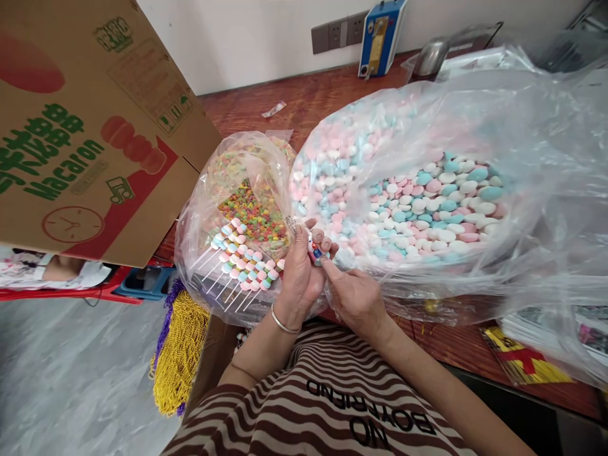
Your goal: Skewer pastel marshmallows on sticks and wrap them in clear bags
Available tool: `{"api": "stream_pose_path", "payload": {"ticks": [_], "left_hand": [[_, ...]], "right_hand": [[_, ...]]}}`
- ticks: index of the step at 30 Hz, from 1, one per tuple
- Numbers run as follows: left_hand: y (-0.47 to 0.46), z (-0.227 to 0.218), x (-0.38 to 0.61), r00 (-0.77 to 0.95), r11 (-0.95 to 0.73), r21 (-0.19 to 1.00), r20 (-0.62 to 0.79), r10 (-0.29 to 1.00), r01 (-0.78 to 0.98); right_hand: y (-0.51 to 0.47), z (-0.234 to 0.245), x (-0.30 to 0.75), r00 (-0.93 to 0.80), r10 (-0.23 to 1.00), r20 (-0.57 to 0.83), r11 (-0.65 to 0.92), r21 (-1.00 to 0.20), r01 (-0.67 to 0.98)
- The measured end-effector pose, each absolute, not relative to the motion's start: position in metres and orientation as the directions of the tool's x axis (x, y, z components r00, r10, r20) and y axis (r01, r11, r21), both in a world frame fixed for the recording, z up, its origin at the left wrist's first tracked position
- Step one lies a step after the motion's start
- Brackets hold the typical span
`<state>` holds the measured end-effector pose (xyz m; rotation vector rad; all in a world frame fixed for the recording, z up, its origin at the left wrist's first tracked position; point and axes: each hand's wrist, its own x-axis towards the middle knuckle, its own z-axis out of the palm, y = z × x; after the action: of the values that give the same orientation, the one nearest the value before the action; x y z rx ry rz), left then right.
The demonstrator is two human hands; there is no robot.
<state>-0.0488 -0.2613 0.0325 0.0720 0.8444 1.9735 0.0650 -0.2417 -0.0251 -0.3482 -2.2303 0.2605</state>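
Note:
My left hand (301,272), with a bangle at its wrist, is closed around a small white piece with blue and red parts (314,249). What exactly that piece is, I cannot make out. The index finger of my right hand (358,301) reaches to its lower end; the other fingers are curled, and whatever they may hold is hidden. Just left of my hands, several sticks strung with pastel macaron-shaped pieces (244,258) lie in rows on a clear bag of small multicoloured beads (254,206). A larger clear bag of pink, white and blue rounded pieces (427,206) lies open on the right.
A big printed cardboard box (90,133) stands at the left. Yellow and purple bead strands (183,348) hang below the table edge. At the back of the wooden table (228,104) are a blue device (381,41) and wall sockets (335,35). A yellow packet (525,358) lies front right.

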Motion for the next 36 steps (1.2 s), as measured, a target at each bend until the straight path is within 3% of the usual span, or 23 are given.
{"api": "stream_pose_path", "payload": {"ticks": [4,7,13,17,19,26,29,32,36], "left_hand": [[-0.262,0.034,-0.040,-0.572,-0.307,0.599,-0.320,0.755,-0.740],[-0.264,0.029,-0.036,-0.556,-0.288,0.597,-0.330,0.763,-0.749],[-0.270,0.020,-0.044,-0.484,-0.272,0.525,-0.321,0.814,-0.806],[-0.271,0.023,-0.054,-0.429,-0.237,0.468,-0.358,0.829,-0.851],[-0.273,0.026,-0.054,-0.422,-0.212,0.496,-0.361,0.832,-0.842],[-0.284,0.021,-0.039,-0.433,-0.161,0.713,-0.217,0.875,-0.683],[-0.285,0.016,-0.044,-0.419,-0.145,0.690,-0.246,0.874,-0.709],[-0.284,0.014,-0.054,-0.363,-0.128,0.639,-0.251,0.897,-0.759],[-0.285,0.013,-0.058,-0.313,-0.082,0.672,-0.230,0.921,-0.736]], "right_hand": [[-0.243,-0.028,0.062,-0.633,0.300,0.713,0.954,-0.234,0.188],[-0.245,-0.030,0.060,-0.627,0.336,0.702,0.942,-0.261,0.212],[-0.246,-0.022,0.063,-0.630,0.453,0.631,0.863,-0.488,0.132],[-0.252,-0.010,0.070,-0.556,0.636,0.536,0.697,-0.708,0.114],[-0.255,-0.008,0.069,-0.517,0.696,0.498,0.647,-0.747,0.152],[-0.256,-0.014,0.053,-0.363,0.612,0.702,0.790,-0.530,0.308],[-0.254,-0.006,0.057,-0.449,0.555,0.700,0.831,-0.495,0.254],[-0.247,0.004,0.067,-0.490,0.599,0.634,0.783,-0.591,0.193],[-0.230,0.010,0.070,-0.448,0.627,0.637,0.778,-0.532,0.334]]}}
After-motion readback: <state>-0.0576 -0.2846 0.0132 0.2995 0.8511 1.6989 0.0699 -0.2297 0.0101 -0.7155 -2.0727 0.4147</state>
